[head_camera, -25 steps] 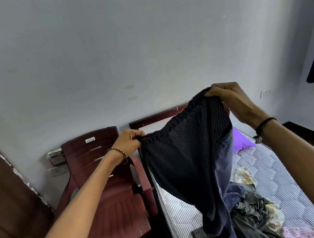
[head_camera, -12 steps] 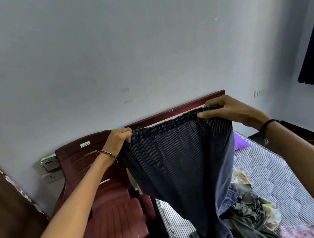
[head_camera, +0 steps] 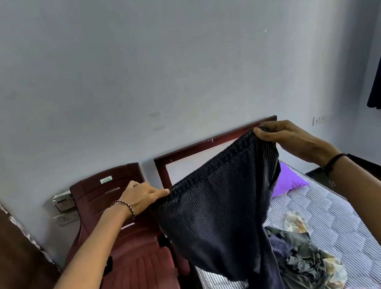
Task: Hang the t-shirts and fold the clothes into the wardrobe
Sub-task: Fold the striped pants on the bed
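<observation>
While I watch through the head camera, the left hand (head_camera: 143, 196) pinches one end of the waistband of the dark striped trousers (head_camera: 219, 218). The right hand (head_camera: 289, 137) grips the other end higher up, fingers curled over the elastic. The trousers hang in the air between both hands, their legs trailing into a heap of clothes (head_camera: 303, 258) on the striped mattress (head_camera: 328, 210). A red chair (head_camera: 132, 262) stands just beside the bed, and a purple pillow (head_camera: 287, 179) lies near the headboard (head_camera: 208, 141).
</observation>
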### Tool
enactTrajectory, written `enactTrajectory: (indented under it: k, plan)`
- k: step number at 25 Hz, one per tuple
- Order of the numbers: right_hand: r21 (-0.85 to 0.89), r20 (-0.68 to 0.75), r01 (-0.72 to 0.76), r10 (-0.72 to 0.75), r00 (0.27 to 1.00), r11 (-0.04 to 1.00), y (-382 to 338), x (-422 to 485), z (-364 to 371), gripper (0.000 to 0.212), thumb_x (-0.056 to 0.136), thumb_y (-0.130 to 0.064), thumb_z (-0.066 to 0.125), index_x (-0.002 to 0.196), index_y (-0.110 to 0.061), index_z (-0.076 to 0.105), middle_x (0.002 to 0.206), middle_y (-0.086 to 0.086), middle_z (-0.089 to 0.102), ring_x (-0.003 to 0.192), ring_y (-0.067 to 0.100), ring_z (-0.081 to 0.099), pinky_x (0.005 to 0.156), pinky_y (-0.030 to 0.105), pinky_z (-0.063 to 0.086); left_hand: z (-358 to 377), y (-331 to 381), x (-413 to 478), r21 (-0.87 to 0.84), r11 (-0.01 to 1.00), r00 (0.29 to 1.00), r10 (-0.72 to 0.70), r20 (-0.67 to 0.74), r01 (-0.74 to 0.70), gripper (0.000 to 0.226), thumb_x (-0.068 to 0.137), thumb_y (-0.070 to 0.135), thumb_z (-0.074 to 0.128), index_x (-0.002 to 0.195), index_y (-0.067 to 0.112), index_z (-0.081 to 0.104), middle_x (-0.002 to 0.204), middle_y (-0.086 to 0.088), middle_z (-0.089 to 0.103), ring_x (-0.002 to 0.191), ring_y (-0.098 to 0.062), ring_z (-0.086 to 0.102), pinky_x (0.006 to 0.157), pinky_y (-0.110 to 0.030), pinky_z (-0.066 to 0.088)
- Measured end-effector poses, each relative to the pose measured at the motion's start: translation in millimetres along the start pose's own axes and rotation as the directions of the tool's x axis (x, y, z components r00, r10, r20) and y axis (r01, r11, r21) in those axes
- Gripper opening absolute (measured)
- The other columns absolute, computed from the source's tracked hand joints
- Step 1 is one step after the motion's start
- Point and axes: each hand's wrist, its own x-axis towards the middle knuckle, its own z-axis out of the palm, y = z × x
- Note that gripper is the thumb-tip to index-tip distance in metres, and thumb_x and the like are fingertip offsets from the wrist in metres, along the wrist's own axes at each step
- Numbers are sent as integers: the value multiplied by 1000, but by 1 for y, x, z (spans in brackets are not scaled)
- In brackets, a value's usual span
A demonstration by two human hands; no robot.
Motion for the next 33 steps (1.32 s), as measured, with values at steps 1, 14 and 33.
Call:
enactTrajectory:
  k: [1,14,33]
  plan:
    - [-65,15,-13,14,1000,998,3,0,-3,26,100,-32,63,101,-10,76,102,4,76,98,10,67,91,20,48,-2,6,-7,-20,1000,999,2,49,-1,70,90,75,17,102,36,73,80,7,58,91,-6,52,93,-31,26]
    - [-543,-64,-180,173,983,820,54,6,-1,27,75,-31,90,75,-6,79,61,15,60,62,10,46,56,21,36,-15,17,-9,258,883,915,-345,-209,392,61,100,59,32,141,15,36,108,-3,69,116,-20,56,103,-40,33]
    - [-112,-554,81,-130,823,990,-1,33,6,22,77,10,78,89,-8,81,87,1,77,69,-12,66,70,3,48,-113,20,-2,-733,679,431,-648,-628,-48,44,82,2,66,124,17,64,116,-4,72,110,-23,65,89,-26,45]
